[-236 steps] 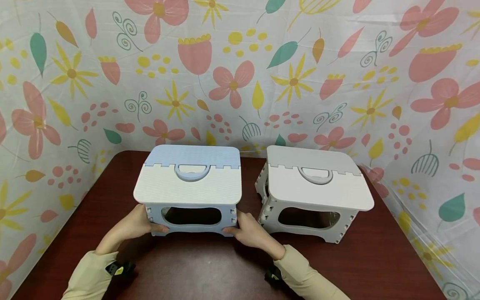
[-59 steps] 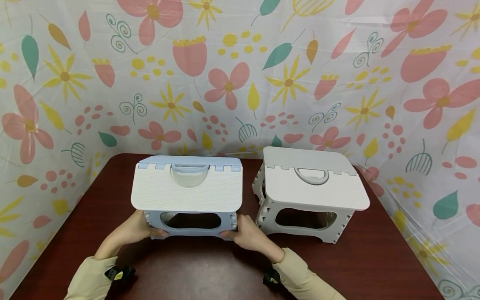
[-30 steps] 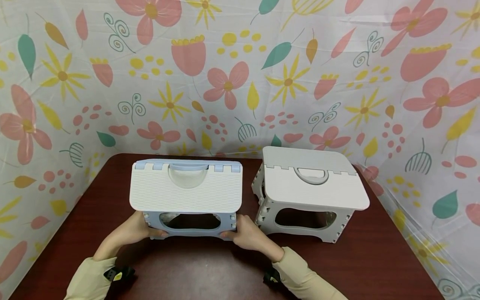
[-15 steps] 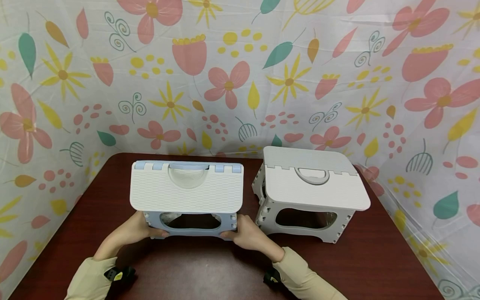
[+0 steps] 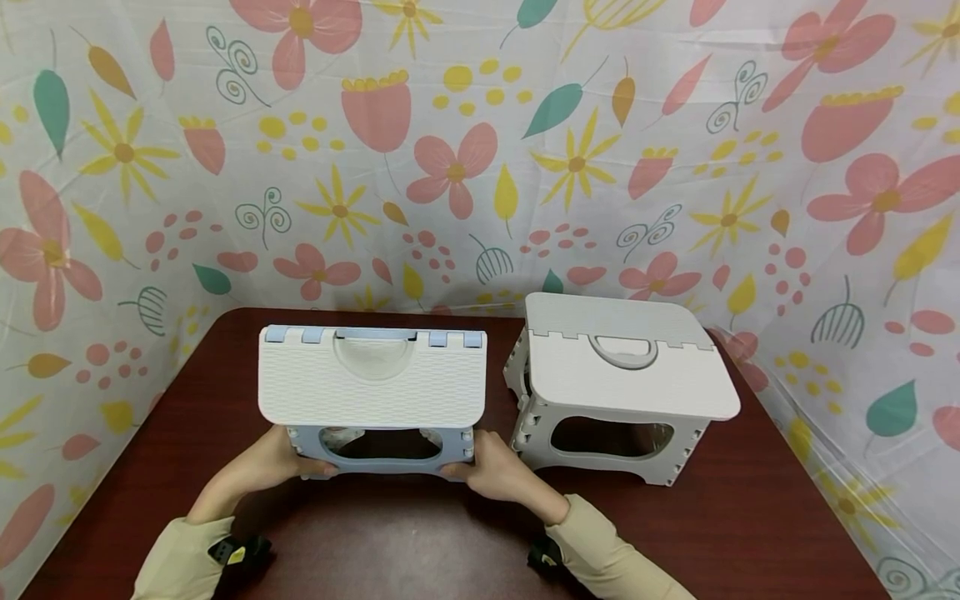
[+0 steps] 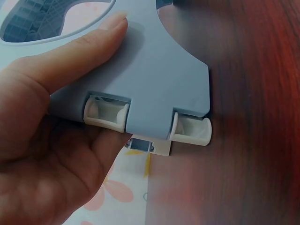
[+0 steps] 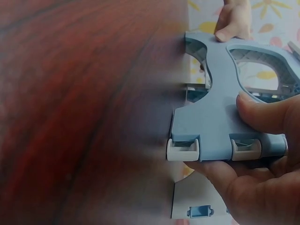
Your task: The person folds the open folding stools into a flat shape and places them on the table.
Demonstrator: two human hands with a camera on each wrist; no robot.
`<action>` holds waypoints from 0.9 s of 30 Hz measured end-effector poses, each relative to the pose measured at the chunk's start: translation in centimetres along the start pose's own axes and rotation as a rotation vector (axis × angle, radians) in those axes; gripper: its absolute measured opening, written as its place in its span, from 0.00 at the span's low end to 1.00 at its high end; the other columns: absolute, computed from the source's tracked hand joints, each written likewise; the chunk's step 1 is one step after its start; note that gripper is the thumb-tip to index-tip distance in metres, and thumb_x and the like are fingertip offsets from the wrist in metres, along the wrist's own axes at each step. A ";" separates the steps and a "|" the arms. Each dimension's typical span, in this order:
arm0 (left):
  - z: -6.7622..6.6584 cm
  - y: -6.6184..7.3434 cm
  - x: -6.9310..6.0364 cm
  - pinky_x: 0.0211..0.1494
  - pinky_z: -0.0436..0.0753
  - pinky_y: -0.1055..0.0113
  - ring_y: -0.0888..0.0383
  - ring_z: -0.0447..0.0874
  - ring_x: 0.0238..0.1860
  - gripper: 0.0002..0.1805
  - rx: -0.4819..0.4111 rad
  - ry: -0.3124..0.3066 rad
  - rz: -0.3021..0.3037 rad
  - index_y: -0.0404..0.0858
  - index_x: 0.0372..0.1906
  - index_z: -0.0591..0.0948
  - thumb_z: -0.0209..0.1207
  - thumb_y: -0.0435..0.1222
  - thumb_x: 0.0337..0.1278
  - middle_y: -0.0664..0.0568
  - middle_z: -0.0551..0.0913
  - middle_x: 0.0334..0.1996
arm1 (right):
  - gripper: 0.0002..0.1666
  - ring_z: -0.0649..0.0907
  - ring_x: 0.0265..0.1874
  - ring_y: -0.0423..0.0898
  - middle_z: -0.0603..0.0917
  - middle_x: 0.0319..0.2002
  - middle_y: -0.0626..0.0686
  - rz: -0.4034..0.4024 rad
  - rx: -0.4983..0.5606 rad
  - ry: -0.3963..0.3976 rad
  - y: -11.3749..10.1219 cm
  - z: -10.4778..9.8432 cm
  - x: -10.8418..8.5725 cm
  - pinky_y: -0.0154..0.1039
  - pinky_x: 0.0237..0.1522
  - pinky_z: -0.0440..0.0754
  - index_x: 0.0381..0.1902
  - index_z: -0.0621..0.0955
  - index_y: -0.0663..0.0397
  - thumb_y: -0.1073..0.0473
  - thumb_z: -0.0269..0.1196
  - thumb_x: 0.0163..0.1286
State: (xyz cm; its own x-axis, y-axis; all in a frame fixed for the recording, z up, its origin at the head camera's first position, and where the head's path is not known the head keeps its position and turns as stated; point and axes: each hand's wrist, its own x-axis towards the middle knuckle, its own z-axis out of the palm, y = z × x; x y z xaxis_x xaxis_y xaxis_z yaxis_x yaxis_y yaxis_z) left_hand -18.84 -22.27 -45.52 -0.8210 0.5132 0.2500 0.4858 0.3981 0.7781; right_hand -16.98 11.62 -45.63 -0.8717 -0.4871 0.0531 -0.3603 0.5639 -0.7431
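A blue-and-white folding stool (image 5: 375, 396) stands on the table, its top bent along the middle hinge, so the white half faces forward and the blue half is mostly hidden behind. My left hand (image 5: 266, 461) grips its front left leg, thumb on the blue front panel (image 6: 159, 65) in the left wrist view. On the other side my right hand (image 5: 498, 471) holds the front right leg; its thumb presses the panel (image 7: 218, 112) in the right wrist view, fingers behind. To the right, a grey-and-white stool (image 5: 637, 379) stands unfolded with a flat top.
The dark red table (image 5: 420, 542) carries both stools. A flower-patterned curtain (image 5: 465, 100) hangs behind and at both sides. The grey stool stands close beside my right hand.
The blue stool's top has gone from flat to bent at the hinge, its blue half dropping out of sight behind. Both hands have kept their grip on the legs.
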 end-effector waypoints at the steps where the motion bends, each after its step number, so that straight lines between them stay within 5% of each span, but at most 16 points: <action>1: 0.0 0.0 0.0 0.39 0.78 0.70 0.70 0.74 0.45 0.49 -0.005 -0.003 -0.002 0.30 0.64 0.62 0.77 0.31 0.34 0.37 0.70 0.57 | 0.20 0.81 0.36 0.36 0.87 0.38 0.50 -0.003 0.001 0.000 0.0 0.0 0.0 0.32 0.38 0.78 0.49 0.80 0.57 0.56 0.69 0.61; 12: 0.0 0.0 0.0 0.44 0.78 0.72 0.75 0.72 0.49 0.49 0.002 -0.007 -0.015 0.30 0.64 0.62 0.77 0.32 0.34 0.38 0.71 0.57 | 0.18 0.80 0.36 0.36 0.87 0.38 0.50 0.015 0.014 -0.004 0.0 -0.1 0.1 0.33 0.39 0.78 0.47 0.80 0.56 0.56 0.70 0.61; 21: 0.0 -0.3 -0.1 0.47 0.76 0.75 0.80 0.67 0.53 0.56 -0.002 -0.012 0.004 0.32 0.70 0.54 0.77 0.32 0.35 0.74 0.62 0.60 | 0.21 0.81 0.37 0.38 0.87 0.40 0.50 0.015 0.013 -0.013 0.1 0.0 0.2 0.34 0.40 0.78 0.51 0.79 0.57 0.57 0.69 0.62; 27: 0.0 -0.3 -0.1 0.46 0.77 0.73 0.76 0.71 0.51 0.55 -0.023 -0.027 -0.008 0.31 0.69 0.55 0.76 0.33 0.36 0.69 0.65 0.58 | 0.20 0.81 0.35 0.37 0.86 0.37 0.49 0.023 0.018 -0.012 0.1 0.0 0.1 0.33 0.39 0.78 0.50 0.79 0.56 0.57 0.69 0.61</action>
State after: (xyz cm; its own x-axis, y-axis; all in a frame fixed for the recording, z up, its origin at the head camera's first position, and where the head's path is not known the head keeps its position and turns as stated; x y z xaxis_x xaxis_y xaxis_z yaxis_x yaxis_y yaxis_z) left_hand -18.92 -22.50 -45.80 -0.8164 0.5305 0.2283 0.4718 0.3846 0.7934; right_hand -17.11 11.61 -45.65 -0.8757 -0.4822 0.0276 -0.3340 0.5634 -0.7557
